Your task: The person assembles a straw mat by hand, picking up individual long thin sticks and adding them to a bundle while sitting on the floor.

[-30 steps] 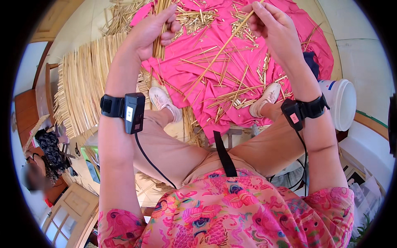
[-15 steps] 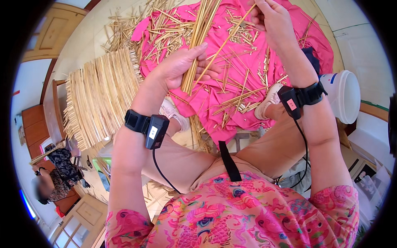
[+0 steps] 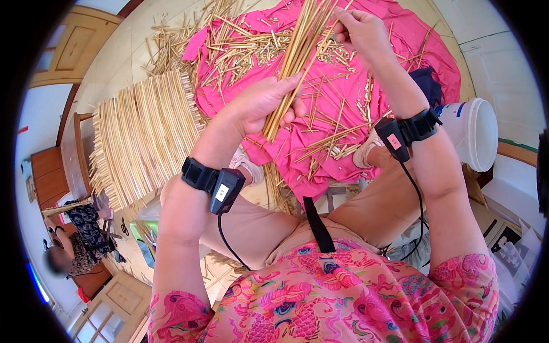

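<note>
My left hand (image 3: 271,106) is wrapped round the lower part of a bundle of dry straw stalks (image 3: 297,54), thumb across the front. The bundle slants up and to the right. My right hand (image 3: 360,34) pinches one straw stalk (image 3: 318,50) near its upper end, and that stalk lies along the right side of the bundle. Below both hands a bright pink cloth (image 3: 246,86) is spread on the floor, strewn with loose stalks and short cut straw pieces (image 3: 334,54).
To the left lies a mat of stalks set side by side (image 3: 143,131). A white bucket (image 3: 477,134) stands at the right. More straw is heaped (image 3: 171,48) at the far left of the cloth. Another person (image 3: 74,240) sits at the far left with straw. Scissors (image 3: 124,227) lie on the floor.
My left hand and the bundle have shifted right and slightly down. My right hand has come down and left, bringing its single stalk against the bundle.
</note>
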The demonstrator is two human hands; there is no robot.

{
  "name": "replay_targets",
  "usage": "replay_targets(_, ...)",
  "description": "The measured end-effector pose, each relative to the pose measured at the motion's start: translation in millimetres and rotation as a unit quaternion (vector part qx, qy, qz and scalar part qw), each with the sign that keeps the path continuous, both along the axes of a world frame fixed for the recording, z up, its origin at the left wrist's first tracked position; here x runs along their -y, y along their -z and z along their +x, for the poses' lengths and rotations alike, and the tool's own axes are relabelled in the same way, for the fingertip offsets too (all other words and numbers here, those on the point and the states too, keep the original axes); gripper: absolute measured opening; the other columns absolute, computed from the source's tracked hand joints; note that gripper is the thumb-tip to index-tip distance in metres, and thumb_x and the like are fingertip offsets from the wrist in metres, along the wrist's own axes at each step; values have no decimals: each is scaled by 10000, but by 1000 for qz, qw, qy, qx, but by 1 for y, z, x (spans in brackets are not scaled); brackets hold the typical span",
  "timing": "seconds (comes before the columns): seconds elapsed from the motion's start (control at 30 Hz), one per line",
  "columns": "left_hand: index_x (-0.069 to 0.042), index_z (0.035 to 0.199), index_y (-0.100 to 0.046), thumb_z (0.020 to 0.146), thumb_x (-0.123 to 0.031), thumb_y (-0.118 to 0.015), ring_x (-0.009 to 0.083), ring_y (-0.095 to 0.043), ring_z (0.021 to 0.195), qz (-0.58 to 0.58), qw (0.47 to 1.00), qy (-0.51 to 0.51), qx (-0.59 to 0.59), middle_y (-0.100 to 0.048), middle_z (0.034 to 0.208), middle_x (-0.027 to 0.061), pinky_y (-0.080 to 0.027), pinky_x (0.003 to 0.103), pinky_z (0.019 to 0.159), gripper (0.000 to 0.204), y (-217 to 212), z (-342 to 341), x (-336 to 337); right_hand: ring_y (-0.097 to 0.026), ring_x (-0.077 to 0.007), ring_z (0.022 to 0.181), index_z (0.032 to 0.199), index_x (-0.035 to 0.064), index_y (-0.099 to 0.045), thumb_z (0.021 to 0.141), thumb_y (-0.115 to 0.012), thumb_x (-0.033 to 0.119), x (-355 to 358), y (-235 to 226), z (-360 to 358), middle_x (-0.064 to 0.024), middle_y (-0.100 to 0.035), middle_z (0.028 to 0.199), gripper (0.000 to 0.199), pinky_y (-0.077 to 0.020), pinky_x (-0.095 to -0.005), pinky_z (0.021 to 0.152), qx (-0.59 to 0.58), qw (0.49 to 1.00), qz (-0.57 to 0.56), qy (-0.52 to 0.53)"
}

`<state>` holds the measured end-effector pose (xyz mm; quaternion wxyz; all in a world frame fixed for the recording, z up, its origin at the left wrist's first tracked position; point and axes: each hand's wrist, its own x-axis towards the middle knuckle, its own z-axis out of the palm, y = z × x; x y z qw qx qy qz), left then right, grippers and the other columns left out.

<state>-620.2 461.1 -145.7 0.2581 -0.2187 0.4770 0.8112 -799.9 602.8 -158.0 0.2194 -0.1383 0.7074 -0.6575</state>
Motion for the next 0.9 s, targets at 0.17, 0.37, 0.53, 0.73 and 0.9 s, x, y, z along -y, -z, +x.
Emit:
replay_targets(0.17, -102, 826, -420, 961, -389, -373, 44, -266, 360, 49, 998, -36, 0, -366, 539, -37, -236, 171, 353, 321, -15, 2, -13, -506, -48, 544, 798, 46, -595, 872, -596, 259, 8, -1, 6, 6, -562, 670, 225, -372, -169, 466, 11, 1000, -8, 10)
replay_targets(0.37, -128, 798, -406, 960, -395, -374, 27, -259, 359, 107, 993, -19, -33, -333, 522, -60, -233, 167, 344, 314, -7, 1, -7, -566, -96, 708, 962, 32, -551, 823, -659, 293, 17, 8, 24, -41, -598, 813, 315, -439, -233, 587, 85, 992, -89, 30)
replay_targets(0.53, -140, 790, -405, 960, -401, -370, 19, -265, 352, 237, 971, -6, -21, -346, 515, -53, -237, 161, 340, 313, -2, 0, -9, -571, -191, 857, 1115, 11, -518, 862, -580, 359, 21, -5, 56, -124, -604, 1010, 434, -459, -328, 770, 338, 892, -250, -165)
replay_targets(0.73, -140, 785, -392, 945, -439, -388, 37, -278, 358, 252, 967, 29, 26, -369, 523, -34, -243, 169, 353, 339, 8, 1, -29, -304, -68, 491, 620, 154, -310, 915, -489, 397, 24, -15, 68, 64, -247, 550, 422, -391, -236, 510, 430, 852, -271, -127)
replay_targets(0.9, -37, 1020, -466, 906, -573, -315, 201, -566, 708, 130, 990, -47, -28, -566, 841, 140, -479, 278, 622, 569, 10, -11, -35, -217, -71, 450, 603, 155, -289, 925, -467, 391, 25, -23, 55, 62, -218, 535, 437, -226, -226, 412, 371, 883, -272, -95)
